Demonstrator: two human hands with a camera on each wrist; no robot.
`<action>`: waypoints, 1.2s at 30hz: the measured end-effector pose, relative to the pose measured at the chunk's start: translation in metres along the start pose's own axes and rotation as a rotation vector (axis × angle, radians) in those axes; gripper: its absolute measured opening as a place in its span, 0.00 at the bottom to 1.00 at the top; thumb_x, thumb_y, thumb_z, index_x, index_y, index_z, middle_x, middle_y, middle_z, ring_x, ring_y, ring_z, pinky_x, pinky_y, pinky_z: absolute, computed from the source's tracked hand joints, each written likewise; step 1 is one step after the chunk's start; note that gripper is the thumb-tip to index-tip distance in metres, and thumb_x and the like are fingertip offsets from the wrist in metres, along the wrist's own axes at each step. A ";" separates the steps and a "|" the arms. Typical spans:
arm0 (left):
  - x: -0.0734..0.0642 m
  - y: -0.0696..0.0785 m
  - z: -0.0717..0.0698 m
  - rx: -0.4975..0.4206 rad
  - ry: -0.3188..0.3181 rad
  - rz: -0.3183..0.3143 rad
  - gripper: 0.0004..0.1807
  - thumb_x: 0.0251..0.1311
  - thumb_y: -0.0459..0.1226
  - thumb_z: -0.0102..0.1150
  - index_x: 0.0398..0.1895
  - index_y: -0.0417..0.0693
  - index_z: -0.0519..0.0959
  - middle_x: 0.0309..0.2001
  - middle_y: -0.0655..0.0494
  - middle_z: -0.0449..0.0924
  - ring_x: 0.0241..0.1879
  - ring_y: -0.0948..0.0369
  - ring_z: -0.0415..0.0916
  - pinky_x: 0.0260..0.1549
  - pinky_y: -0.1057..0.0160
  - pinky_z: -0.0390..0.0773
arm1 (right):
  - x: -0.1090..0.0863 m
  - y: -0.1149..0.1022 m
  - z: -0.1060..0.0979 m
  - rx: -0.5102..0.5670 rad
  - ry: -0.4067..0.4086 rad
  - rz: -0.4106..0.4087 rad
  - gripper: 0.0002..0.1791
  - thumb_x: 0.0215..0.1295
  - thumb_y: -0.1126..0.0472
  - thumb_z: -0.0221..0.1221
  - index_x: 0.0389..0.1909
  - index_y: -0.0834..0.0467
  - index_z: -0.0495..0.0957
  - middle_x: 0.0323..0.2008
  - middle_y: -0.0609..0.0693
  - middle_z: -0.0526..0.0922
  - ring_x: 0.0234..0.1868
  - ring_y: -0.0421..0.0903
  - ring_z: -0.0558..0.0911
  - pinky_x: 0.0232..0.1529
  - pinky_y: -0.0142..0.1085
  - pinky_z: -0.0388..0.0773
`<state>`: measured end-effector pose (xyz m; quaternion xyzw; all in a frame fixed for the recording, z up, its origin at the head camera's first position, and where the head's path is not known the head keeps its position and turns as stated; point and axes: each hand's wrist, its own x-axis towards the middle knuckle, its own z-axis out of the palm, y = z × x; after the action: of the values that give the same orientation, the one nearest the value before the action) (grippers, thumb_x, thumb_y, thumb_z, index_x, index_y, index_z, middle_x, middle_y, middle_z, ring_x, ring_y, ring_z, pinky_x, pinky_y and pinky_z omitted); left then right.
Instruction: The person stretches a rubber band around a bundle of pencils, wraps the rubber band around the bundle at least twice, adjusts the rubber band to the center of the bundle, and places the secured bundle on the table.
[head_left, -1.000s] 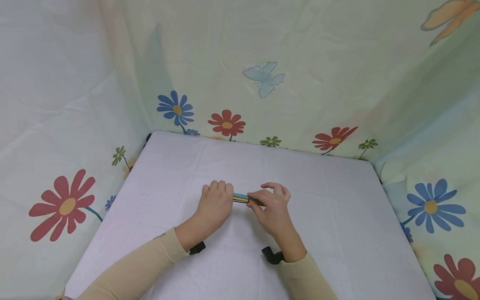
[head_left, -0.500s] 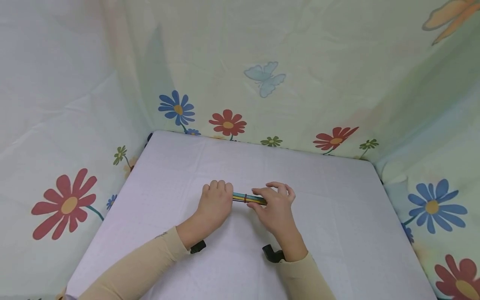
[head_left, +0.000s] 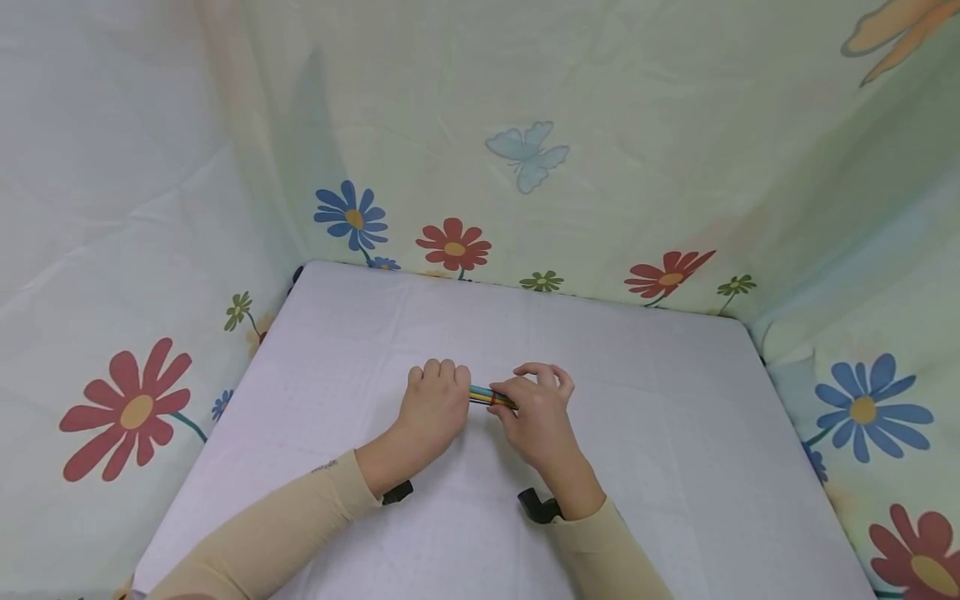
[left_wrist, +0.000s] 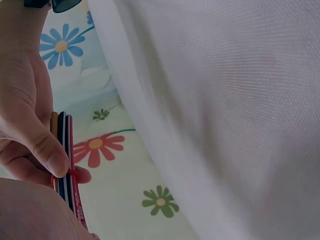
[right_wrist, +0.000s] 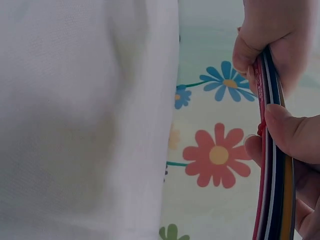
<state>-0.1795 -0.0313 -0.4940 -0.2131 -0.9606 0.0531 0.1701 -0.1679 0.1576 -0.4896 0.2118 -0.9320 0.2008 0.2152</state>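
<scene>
A slim bundle of coloured pencils point(head_left: 481, 395), with blue, yellow, dark and pink-red sides, is held level over the table between both hands. My left hand point(head_left: 437, 410) wraps its fist round one end and hides that end. Near the other end, my right hand point(head_left: 542, 418) pinches the bundle between thumb and index finger, its other fingers raised and bent. A thin red rubber band point(right_wrist: 261, 129) circles the pencils; in the right wrist view the right thumb and a fingertip lie right at it. The bundle's free end point(left_wrist: 62, 115) sticks out past the right thumb in the left wrist view.
A table point(head_left: 675, 433) with a white cloth lies beneath the hands. Curtains point(head_left: 600, 108) printed with flowers and butterflies stand round its back and sides. Black camera mounts point(head_left: 538, 506) sit at both wrists.
My right hand slid a little to the right along the pencils, then came back left to the red rubber band. The left hand keeps its grip almost in place.
</scene>
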 end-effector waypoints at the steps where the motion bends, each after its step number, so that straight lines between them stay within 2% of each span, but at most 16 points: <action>1: 0.000 0.000 0.000 0.003 -0.001 0.000 0.15 0.73 0.43 0.65 0.33 0.48 0.69 0.29 0.54 0.69 0.31 0.57 0.65 0.30 0.62 0.54 | 0.000 0.000 0.000 0.000 -0.008 0.003 0.17 0.55 0.61 0.82 0.46 0.53 0.92 0.39 0.46 0.94 0.58 0.53 0.79 0.69 0.68 0.56; 8: -0.001 0.001 0.000 0.024 0.020 0.002 0.16 0.73 0.43 0.65 0.32 0.49 0.70 0.28 0.55 0.69 0.29 0.58 0.64 0.30 0.62 0.48 | 0.000 -0.002 0.004 -0.010 -0.008 0.012 0.18 0.54 0.63 0.82 0.46 0.53 0.92 0.38 0.45 0.94 0.55 0.52 0.79 0.67 0.67 0.59; 15: -0.001 0.004 0.005 0.001 0.007 0.013 0.13 0.75 0.42 0.62 0.33 0.49 0.70 0.29 0.55 0.70 0.30 0.58 0.66 0.29 0.62 0.52 | -0.003 -0.007 0.011 -0.037 0.016 -0.030 0.18 0.56 0.63 0.80 0.48 0.52 0.92 0.41 0.45 0.94 0.54 0.53 0.80 0.63 0.67 0.62; 21: 0.000 0.001 0.008 -0.004 0.019 -0.005 0.13 0.72 0.42 0.65 0.35 0.47 0.72 0.30 0.54 0.72 0.31 0.57 0.69 0.29 0.63 0.55 | -0.005 -0.004 0.003 -0.081 0.022 0.094 0.32 0.49 0.54 0.85 0.58 0.52 0.89 0.46 0.48 0.94 0.58 0.56 0.79 0.65 0.66 0.59; 24: 0.000 -0.002 0.008 -0.010 0.037 -0.011 0.13 0.71 0.41 0.66 0.35 0.47 0.72 0.30 0.54 0.73 0.32 0.57 0.70 0.29 0.63 0.54 | -0.006 0.001 -0.003 -0.099 0.019 0.122 0.34 0.49 0.54 0.85 0.60 0.50 0.88 0.49 0.49 0.93 0.61 0.57 0.78 0.68 0.69 0.58; 31: -0.001 -0.005 0.007 -0.041 0.011 -0.013 0.13 0.72 0.40 0.65 0.36 0.46 0.71 0.31 0.53 0.71 0.33 0.56 0.68 0.30 0.62 0.57 | -0.012 0.009 -0.004 -0.141 0.037 0.060 0.30 0.50 0.58 0.85 0.57 0.52 0.89 0.55 0.50 0.91 0.68 0.60 0.78 0.74 0.75 0.53; 33: -0.001 -0.006 0.007 -0.041 -0.005 -0.012 0.13 0.73 0.41 0.64 0.37 0.46 0.71 0.32 0.52 0.70 0.34 0.56 0.67 0.31 0.61 0.59 | -0.013 0.011 -0.002 -0.151 0.049 0.030 0.29 0.51 0.60 0.84 0.56 0.53 0.89 0.56 0.51 0.91 0.67 0.59 0.80 0.75 0.74 0.56; 36: -0.001 -0.007 0.006 -0.046 -0.012 -0.008 0.13 0.74 0.41 0.63 0.38 0.46 0.70 0.33 0.52 0.69 0.35 0.56 0.66 0.32 0.61 0.60 | -0.016 0.012 -0.001 -0.163 0.071 -0.020 0.26 0.52 0.63 0.83 0.54 0.55 0.90 0.55 0.52 0.91 0.63 0.57 0.84 0.73 0.67 0.68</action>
<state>-0.1838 -0.0379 -0.4987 -0.2126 -0.9635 0.0314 0.1595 -0.1603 0.1726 -0.5001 0.1958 -0.9348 0.1295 0.2666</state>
